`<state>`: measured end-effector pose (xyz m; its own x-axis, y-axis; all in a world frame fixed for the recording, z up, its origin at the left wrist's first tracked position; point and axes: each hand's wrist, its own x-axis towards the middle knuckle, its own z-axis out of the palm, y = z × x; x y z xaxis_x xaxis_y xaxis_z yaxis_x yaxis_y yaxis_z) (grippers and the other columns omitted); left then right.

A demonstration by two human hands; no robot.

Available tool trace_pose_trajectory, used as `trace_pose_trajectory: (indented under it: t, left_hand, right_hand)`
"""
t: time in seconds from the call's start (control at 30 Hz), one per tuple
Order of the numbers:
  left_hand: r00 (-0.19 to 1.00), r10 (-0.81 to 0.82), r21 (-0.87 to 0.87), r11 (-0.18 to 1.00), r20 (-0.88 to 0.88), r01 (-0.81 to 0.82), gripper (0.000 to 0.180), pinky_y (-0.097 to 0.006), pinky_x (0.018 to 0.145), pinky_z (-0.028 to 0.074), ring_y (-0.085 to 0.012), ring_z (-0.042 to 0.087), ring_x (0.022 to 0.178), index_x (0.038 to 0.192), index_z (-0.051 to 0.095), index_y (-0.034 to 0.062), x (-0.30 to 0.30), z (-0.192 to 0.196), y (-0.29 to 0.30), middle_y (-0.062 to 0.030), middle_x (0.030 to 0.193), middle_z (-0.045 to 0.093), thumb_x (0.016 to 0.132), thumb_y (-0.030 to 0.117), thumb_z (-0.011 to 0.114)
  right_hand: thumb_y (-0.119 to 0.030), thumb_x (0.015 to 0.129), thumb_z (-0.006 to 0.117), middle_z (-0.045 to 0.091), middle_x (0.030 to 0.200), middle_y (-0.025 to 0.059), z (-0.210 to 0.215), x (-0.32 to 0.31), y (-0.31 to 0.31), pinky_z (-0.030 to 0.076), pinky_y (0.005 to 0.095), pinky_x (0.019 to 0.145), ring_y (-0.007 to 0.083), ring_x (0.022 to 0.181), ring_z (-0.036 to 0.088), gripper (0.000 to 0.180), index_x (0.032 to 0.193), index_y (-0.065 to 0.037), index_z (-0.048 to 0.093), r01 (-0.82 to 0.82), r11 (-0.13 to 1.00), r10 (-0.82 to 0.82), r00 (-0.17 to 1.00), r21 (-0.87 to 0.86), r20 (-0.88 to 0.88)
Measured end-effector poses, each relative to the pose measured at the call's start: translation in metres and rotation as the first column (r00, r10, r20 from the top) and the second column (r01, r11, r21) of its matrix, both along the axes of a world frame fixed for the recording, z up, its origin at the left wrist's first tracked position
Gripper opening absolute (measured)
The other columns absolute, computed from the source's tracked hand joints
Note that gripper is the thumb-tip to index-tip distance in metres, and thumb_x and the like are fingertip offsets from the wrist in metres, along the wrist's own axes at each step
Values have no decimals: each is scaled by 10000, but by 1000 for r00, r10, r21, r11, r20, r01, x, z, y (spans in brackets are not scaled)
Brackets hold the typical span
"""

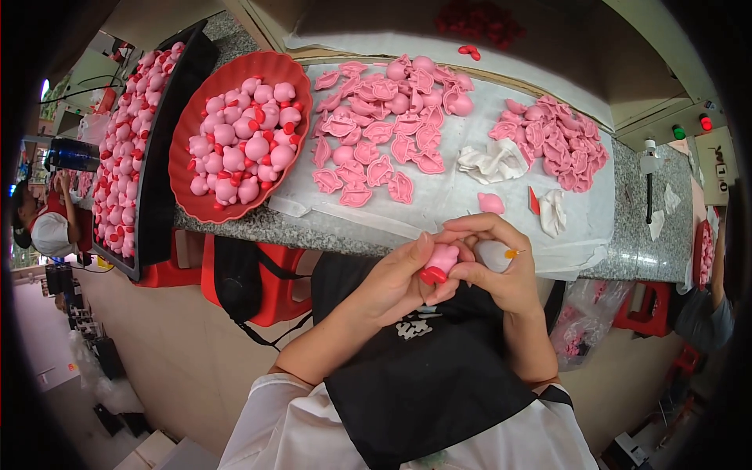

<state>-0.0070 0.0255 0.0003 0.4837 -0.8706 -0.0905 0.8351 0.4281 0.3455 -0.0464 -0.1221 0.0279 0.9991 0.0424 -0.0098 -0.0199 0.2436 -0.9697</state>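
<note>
I see my left hand (395, 278) closed around a small pink toy figure (440, 260) with a red mouth part, held in front of the counter's (627, 235) near edge, over my dark apron (423, 368). My right hand (501, 266) grips a small white bottle (495, 254) with an orange tip, touching the figure. On the counter, a red bowl (184, 168) full of pink figures sits at the left, a black tray (157, 196) beside it. Flat pink shells (376, 133) lie spread on white sheeting (454, 196) in the middle, another heap (556, 141) toward the right edge.
</note>
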Motion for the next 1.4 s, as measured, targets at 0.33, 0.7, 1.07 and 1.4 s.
trace_pose_trajectory:
  t: [0.33, 0.7, 1.07, 1.4]
  left_hand:
    - [886, 88, 302, 921, 455, -246, 251, -207, 553, 381, -100, 453, 632, 958, 452, 5, 12, 18, 18, -47, 792, 476, 819, 215, 458]
    - [-178, -696, -186, 65, 695, -980, 304, -315, 865, 304, -228, 437, 1001, 1028, 497, 22, 118, 63, 104, -107, 1047, 492, 728, 63, 532]
    - [-577, -427, -2, 802, 697, -597, 319, -361, 816, 343, -243, 452, 967, 925, 580, 113, 94, 27, -72, -85, 1028, 499, 609, 84, 615]
    - [-215, -436, 212, 739, 874, -640, 257, -291, 680, 424, -196, 523, 778, 907, 584, 61, 89, 47, -51, -90, 985, 511, 652, 67, 618]
  right_hand:
    - [16, 639, 617, 556, 940, 125, 1, -6, -7, 387, 160, 494, 44, 547, 423, 372, 985, 40, 481, 144, 988, -142, 989, -63, 34]
    - [2, 704, 489, 488, 1076, 112, 7, 11, -192, 383, 269, 790, 159, 969, 471, 234, 931, 14, 541, 665, 474, -582, 729, -578, 361]
    - [14, 621, 594, 565, 825, 80, 10, 19, -90, 418, 260, 659, 175, 760, 543, 208, 825, -6, 557, 246, 637, -87, 965, -731, 249]
    - [12, 534, 652, 532, 854, 93, -7, 10, -58, 446, 302, 600, 238, 734, 545, 356, 870, -29, 541, 361, 502, -92, 926, -786, 367]
